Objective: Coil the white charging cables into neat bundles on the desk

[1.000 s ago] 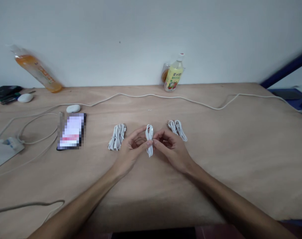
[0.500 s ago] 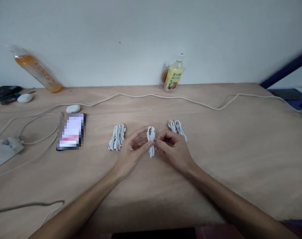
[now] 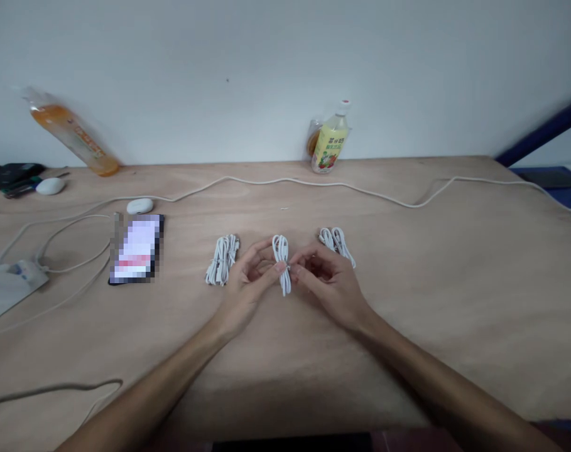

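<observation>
"What is the left hand [image 3: 245, 279] doing?"

"It is holding a coiled white cable [image 3: 281, 249], the thumb pressing across its gathered middle."

"And the right hand [image 3: 335, 282]?"

"Its thumb and fingertips are drawing narrowly together, pinching at that same middle; the exact bit between them is too small to make out."

"So where is the coil sitting?"

"It is standing out between the two hands, over the worktop [image 3: 455, 282]. I can't tell whether its lower end is touching the wood."

"Anything lying close by?"

"Tied white cables [image 3: 222, 258] are lying just beyond the left hand, and another white bundle [image 3: 336, 243] is peeking out behind the right. Farther left, a phone [image 3: 137, 248] is resting near a white case [image 3: 140, 206]."
</observation>
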`<state>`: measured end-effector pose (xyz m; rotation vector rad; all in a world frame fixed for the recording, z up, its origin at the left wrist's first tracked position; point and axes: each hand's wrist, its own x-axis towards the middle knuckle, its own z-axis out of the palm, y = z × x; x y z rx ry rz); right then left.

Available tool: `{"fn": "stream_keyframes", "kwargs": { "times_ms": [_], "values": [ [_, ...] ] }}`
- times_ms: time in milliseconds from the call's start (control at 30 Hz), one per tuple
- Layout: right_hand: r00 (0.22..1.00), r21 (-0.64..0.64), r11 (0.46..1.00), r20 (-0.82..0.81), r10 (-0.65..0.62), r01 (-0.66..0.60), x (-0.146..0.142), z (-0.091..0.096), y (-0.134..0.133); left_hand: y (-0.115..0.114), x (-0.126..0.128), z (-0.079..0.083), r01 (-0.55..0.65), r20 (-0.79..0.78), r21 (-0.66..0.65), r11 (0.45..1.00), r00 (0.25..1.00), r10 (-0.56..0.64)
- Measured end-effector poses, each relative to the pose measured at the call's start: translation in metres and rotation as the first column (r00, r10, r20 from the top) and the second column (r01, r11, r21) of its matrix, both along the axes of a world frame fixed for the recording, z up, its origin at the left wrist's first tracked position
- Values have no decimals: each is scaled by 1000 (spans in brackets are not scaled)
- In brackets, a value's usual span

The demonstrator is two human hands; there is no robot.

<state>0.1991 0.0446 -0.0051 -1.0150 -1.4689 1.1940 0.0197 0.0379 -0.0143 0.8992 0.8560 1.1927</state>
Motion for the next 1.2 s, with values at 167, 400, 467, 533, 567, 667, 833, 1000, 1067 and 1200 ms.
{"fn": "stream_keyframes", "kwargs": {
  "times_ms": [167, 400, 467, 533, 567, 667, 833, 1000, 1067, 1200],
  "values": [
    [969, 316, 949, 235, -77, -1, 4, -3, -3, 1, -1, -1, -8, 25, -39, 999, 1000, 9],
    [929, 434, 899, 353, -110, -58, 10, -2, 1, -1, -1, 3, 18, 24, -58, 998, 1000, -16],
    [917, 468, 881, 378, -124, -74, 11, -3, 2, -1, -1, 3, 23, 29, -65, 998, 999, -21],
    [900, 516, 852, 408, -151, -90, 10, -3, 1, -1, -1, 3, 22, 28, -65, 998, 999, -20],
    [891, 546, 832, 419, -173, -95, 9, -4, 1, -1, -1, 3, 21, 26, -64, 998, 999, -20],
    [874, 642, 763, 411, -260, -75, 8, -3, -1, -1, -2, 3, 19, 16, -53, 998, 1000, -18],
    [829, 730, 683, 401, -390, -31, 6, -3, -4, 0, -1, 4, 4, -35, -1, 1000, 999, -4],
    [785, 777, 626, 427, -448, -65, 5, -5, -4, -1, 0, 6, -57, -138, 28, 998, 989, 60],
    [781, 773, 631, 432, -451, -63, 5, -5, -4, -2, 0, 7, -65, -153, 36, 997, 986, 69],
    [779, 732, 678, 466, -420, -72, 4, -5, -3, -2, 0, 9, -52, -155, 72, 996, 986, 63]
  ]
}}
